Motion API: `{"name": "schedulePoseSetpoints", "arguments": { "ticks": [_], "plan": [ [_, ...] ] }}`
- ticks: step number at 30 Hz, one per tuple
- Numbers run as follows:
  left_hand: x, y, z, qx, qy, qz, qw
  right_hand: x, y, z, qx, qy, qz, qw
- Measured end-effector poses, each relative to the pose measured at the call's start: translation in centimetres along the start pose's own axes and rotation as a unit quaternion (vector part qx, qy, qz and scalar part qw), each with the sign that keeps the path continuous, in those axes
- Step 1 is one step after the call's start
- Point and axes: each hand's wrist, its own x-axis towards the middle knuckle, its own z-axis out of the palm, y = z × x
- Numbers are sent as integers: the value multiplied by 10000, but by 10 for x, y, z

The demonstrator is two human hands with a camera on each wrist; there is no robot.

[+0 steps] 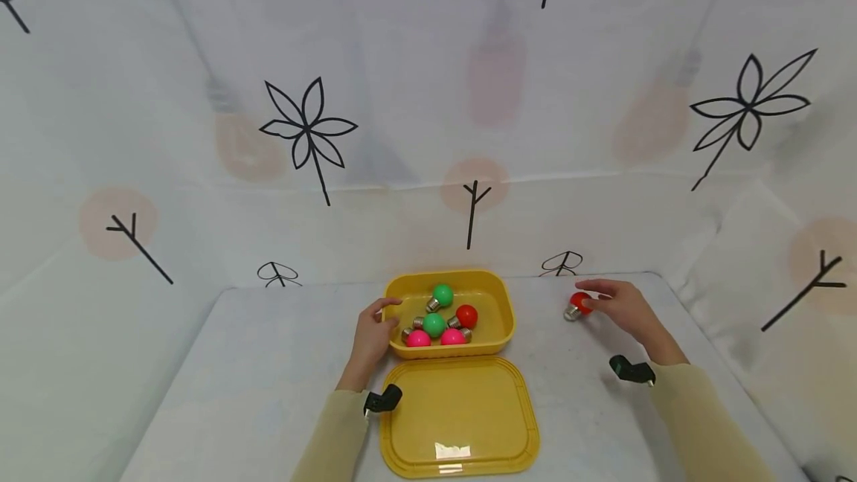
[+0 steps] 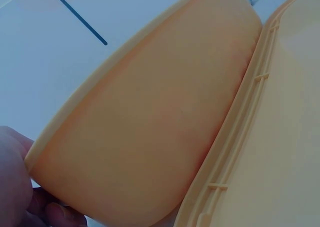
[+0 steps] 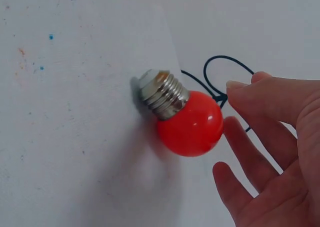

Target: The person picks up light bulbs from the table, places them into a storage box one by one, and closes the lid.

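Observation:
A red light bulb (image 1: 581,302) with a silver screw base lies on the table at the right. Around its far side my right hand (image 1: 629,311) reaches with spread, bent fingers; in the right wrist view a small gap shows between the fingers and the bulb (image 3: 192,124). My left hand (image 1: 370,337) grips the left rim of a yellow plastic box (image 1: 494,311), thumb and fingers on either side of the wall. Inside the box lie green bulbs (image 1: 434,325), pink bulbs (image 1: 453,337) and one red bulb (image 1: 466,316).
A yellow lid (image 1: 458,407) lies flat directly in front of the box, nearly touching it. The white table (image 1: 254,378) meets a white cloth backdrop (image 1: 415,236) with plant drawings behind and at both sides.

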Motion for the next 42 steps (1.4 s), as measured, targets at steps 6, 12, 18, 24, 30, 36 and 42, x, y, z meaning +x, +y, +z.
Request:
{"name": "schedulePoseSetpoints", "arguments": {
  "ticks": [6,12,18,24,30,36,42],
  "plan": [
    [1,-2,0,31,8,13,10000,1,4,5,-97,-19,132,9999],
    [-1,-1,0,108,67,-7,9999,1,8,8,-105,-62,186,9998],
    [-1,0,1,80,37,76,9999,-1,10,11,-116,-178,243,9995],
    [0,-1,1,36,-28,113,9999,-5,11,14,-166,-315,452,9983],
    [-1,-1,1,-8,-5,89,10000,-6,12,18,-60,-228,657,9976],
    [0,-2,0,7,0,74,10000,-7,17,22,31,-36,779,9970],
    [0,-2,0,27,26,75,10000,-9,23,24,57,124,779,9969]
  ]
}}
